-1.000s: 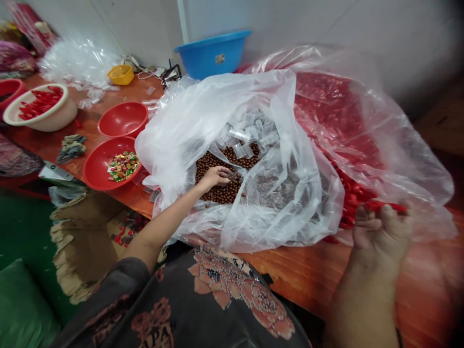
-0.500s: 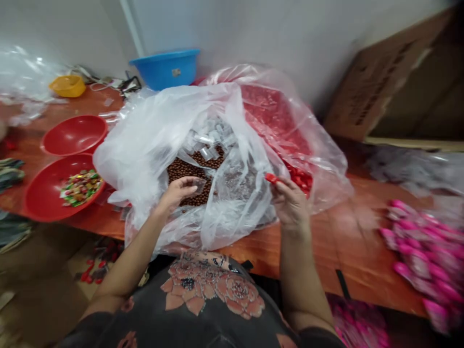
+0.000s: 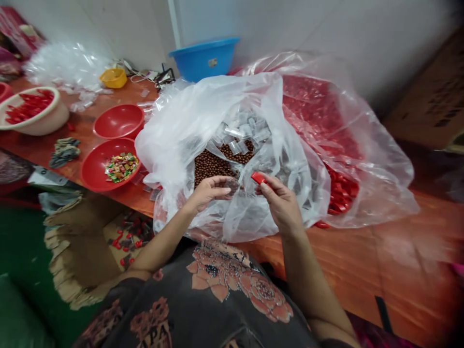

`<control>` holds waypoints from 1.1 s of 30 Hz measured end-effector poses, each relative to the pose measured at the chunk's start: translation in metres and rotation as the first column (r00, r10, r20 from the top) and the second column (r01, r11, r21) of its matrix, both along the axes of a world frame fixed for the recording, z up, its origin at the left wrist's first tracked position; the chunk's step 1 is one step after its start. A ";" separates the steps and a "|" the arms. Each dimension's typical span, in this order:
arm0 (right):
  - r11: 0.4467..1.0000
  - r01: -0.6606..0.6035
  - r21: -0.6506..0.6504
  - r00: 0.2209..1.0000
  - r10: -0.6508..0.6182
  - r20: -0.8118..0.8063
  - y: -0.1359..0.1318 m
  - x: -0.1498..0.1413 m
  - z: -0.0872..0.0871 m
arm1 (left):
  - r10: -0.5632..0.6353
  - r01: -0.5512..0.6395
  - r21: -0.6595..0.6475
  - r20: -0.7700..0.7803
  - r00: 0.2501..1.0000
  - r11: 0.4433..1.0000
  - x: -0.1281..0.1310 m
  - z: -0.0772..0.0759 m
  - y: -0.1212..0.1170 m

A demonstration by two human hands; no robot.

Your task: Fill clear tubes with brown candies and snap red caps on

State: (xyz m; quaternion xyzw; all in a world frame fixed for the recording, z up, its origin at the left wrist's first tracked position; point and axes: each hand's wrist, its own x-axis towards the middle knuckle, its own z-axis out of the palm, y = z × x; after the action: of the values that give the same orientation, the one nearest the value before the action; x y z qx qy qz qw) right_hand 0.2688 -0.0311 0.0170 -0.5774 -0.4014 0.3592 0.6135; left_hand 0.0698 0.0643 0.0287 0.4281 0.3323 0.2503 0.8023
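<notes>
Wall [image 3: 311, 29], pale grey, bkgd. Surface [image 3: 362, 256], red-orange, in front of it. White bag [image 3: 174, 121], translucent, ctr., mouth open. Clear bag [image 3: 322, 116], R of it, w/ red pcs. inside. R hand [image 3: 284, 200]: fingers nearly closed, pinching 1 red pc. L hand [image 3: 205, 192]: thumb & index parted approx. by the width of 1 clear pc. in their pinch. Clear pc. [image 3: 231, 184], over white bag, juts R from fingers; long axis unclear (blur). Red pc. [image 3: 258, 178], just R of it, apart; long axis slants, free end up-L, other end into R fingers. Handling (judgement): pinch clear pc. lightly, thin wall prob. creases; keep red pc.'s free end exposed, both pcs. in line. Brown balls [image 3: 213, 166], in white bag, qty. many.
</notes>
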 end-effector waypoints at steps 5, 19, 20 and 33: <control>0.987 -0.134 0.085 0.923 0.093 0.375 0.014 -0.026 0.009 | -0.018 0.017 0.023 0.031 0.999 1.000 -0.001 0.000 -0.007; 0.934 -0.271 0.234 0.420 -0.104 0.902 0.009 -0.030 -0.009 | 0.094 -0.098 0.174 0.032 0.995 0.980 0.002 0.003 -0.019; 0.928 -0.274 0.251 0.417 -0.120 0.901 0.009 -0.031 -0.012 | 0.109 -0.113 0.139 0.037 0.993 0.984 0.006 0.003 -0.020; 0.954 -0.284 0.093 0.706 0.142 0.694 0.002 -0.034 -0.012 | 0.182 -0.168 -0.181 0.068 0.981 0.969 0.030 0.000 -0.037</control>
State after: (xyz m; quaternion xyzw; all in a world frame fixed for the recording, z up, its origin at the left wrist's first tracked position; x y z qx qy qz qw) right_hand 0.2348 -0.0290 0.0046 -0.5557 -0.6946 0.1512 0.4311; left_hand 0.0999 0.0274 0.0283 0.3144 0.3552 0.3080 0.8247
